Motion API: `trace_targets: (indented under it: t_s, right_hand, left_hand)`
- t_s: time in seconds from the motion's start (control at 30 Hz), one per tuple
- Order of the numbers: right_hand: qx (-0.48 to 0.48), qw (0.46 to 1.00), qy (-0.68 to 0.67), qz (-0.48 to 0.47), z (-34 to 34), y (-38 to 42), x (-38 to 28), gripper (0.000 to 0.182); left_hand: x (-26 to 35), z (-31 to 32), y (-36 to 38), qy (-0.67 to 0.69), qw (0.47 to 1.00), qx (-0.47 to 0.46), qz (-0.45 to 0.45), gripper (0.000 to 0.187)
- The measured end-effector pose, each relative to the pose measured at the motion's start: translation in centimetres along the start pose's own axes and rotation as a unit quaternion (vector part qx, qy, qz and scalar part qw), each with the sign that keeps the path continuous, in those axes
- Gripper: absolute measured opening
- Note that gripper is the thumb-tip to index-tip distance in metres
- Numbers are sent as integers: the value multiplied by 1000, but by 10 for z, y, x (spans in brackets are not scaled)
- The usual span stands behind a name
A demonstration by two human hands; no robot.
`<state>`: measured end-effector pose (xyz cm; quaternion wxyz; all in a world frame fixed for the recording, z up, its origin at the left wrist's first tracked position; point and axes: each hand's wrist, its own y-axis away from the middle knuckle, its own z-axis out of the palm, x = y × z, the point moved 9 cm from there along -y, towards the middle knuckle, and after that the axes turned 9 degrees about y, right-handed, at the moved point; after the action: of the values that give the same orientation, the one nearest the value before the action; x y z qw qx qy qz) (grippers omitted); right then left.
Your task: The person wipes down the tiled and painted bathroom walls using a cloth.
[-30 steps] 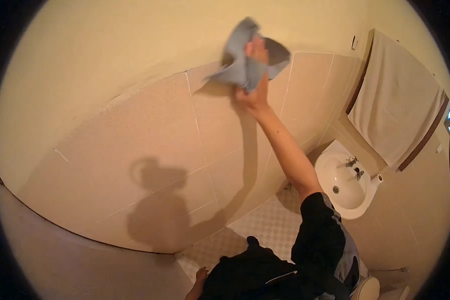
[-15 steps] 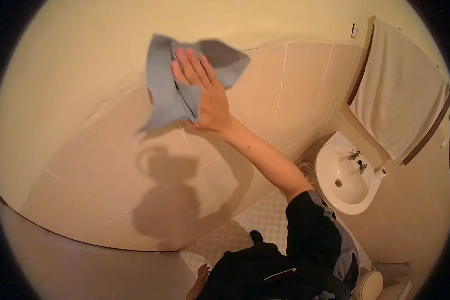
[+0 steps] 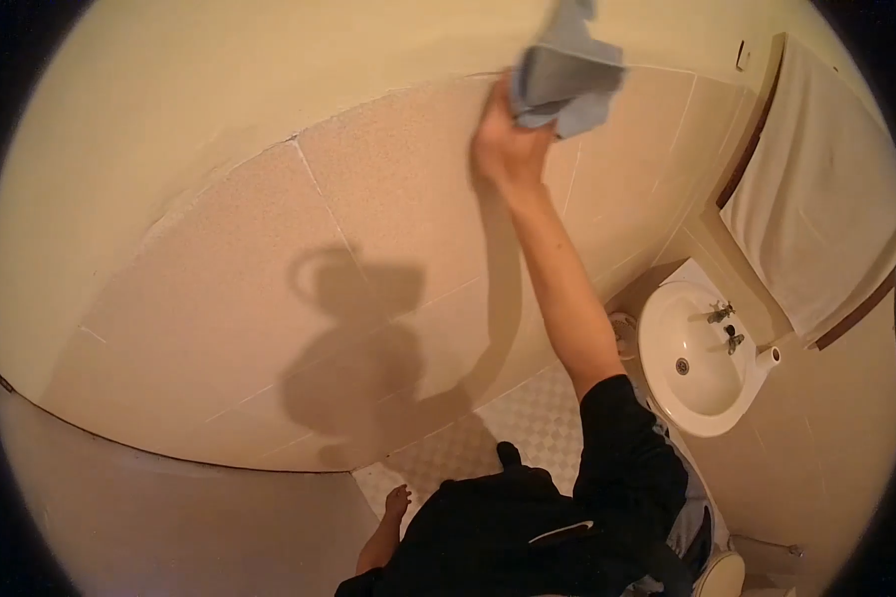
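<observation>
— While our right hand reaches high up the tiled wall, where is the blue cloth?

— Bunched in our fingers, which are curled tight on it, pressed against the top row of tiles just under the painted part. We judge we're mid-wipe on the upper tiles.

— And our left hand?

— Out of sight. Next we'd need a firm, flat press, sweeping along the tile edge, arm at full stretch.

— The sink and hanging towel sit well apart, to the right.
</observation>
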<state>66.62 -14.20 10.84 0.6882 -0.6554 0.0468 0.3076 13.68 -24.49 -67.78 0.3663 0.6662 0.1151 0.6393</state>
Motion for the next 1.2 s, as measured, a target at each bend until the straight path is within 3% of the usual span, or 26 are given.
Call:
trace_targets:
  t_s: [0.03,0.1,0.13,0.17,0.23,0.3,0.37,0.43,0.47,0.5,0.53,0.57,0.63,0.67,0.7,0.73,0.77,0.8,0.87,0.9,0.93,1.0,1.03,1.1,1.17,1.2]
  right_hand:
    - [-37,999,14,-35,18,9,-9,39]
    - [52,975,-130,-172,7,21,-92,59]
    - [52,975,-131,-171,8,37,-102,59]
    - [-50,976,-88,-194,27,55,-115,65]
    - [-251,940,0,-233,61,103,-125,79]
    - [-274,863,219,-365,77,159,-118,75]
    - [-319,825,278,-374,69,200,-98,62]
    - [-288,922,61,-250,43,220,-58,56]
    - [-307,940,-146,-23,48,256,13,65]
    - [-299,868,-340,205,58,292,73,77]
    - [-226,957,-182,9,24,259,66,80]
    - [-135,973,-12,-187,-6,231,48,85]
    - [-51,986,121,-107,-23,176,44,75]
    - [-141,987,68,-41,-2,185,118,67]
    - [-228,973,15,25,20,205,184,60]
    - [-233,972,11,25,24,164,113,60]
    - [-221,935,-111,254,30,124,64,69]
    - [-224,934,-114,256,39,104,26,69]
    - [-114,989,-92,-5,31,56,-65,83]
    - [-54,986,-77,-136,26,56,-97,91]
    - [-55,986,-77,-135,30,64,-100,91]
    - [-255,942,22,-216,68,112,-113,100]
    - [-257,942,22,-217,68,131,-112,100]
    - [-286,843,275,-363,82,200,-108,101]
    - [-325,842,244,-356,75,255,-71,100]
    - [-402,878,121,-230,69,280,-40,102]
  left_hand:
    - [0,1,-3,3,1000,5,7,42]
    - [-6,5,-7,-30,1000,-1,6,42]
    - [-9,8,-9,-65,998,-9,4,44]
    - [-12,5,-10,-66,998,-8,4,44]
    - [4,28,-1,-333,920,-125,164,43]
    - [5,30,6,-321,925,-127,158,43]
    - [11,39,13,-309,930,-131,152,43]
    - [13,37,5,-292,951,-71,66,42]
    - [11,36,1,-292,952,-69,66,42]
    - [3,32,-7,-196,978,-61,40,41]
    - [-4,30,-10,-97,994,-52,14,41]
    - [-2,30,-9,-94,994,-50,13,41]
    - [16,44,-3,-157,980,-99,70,40]
    - [32,50,10,-194,941,-93,260,39]
    - [31,51,11,-191,943,-88,257,39]
    - [16,46,-1,-182,971,-66,137,40]
    - [3,42,-10,-171,984,-45,14,40]
    - [15,44,6,-101,994,34,-40,42]
    - [15,45,6,-74,996,36,-40,42]
    - [11,44,3,-50,997,34,-40,42]
    - [9,42,3,-49,997,35,-42,42]
    - [12,47,1,-80,997,12,-16,45]
    - [2,43,-12,-78,997,12,-17,45]
    - [-19,41,-35,-159,987,-26,-3,46]
    - [-15,42,-32,-99,995,-28,-11,46]
    - [-12,43,-30,-40,999,-30,-18,46]
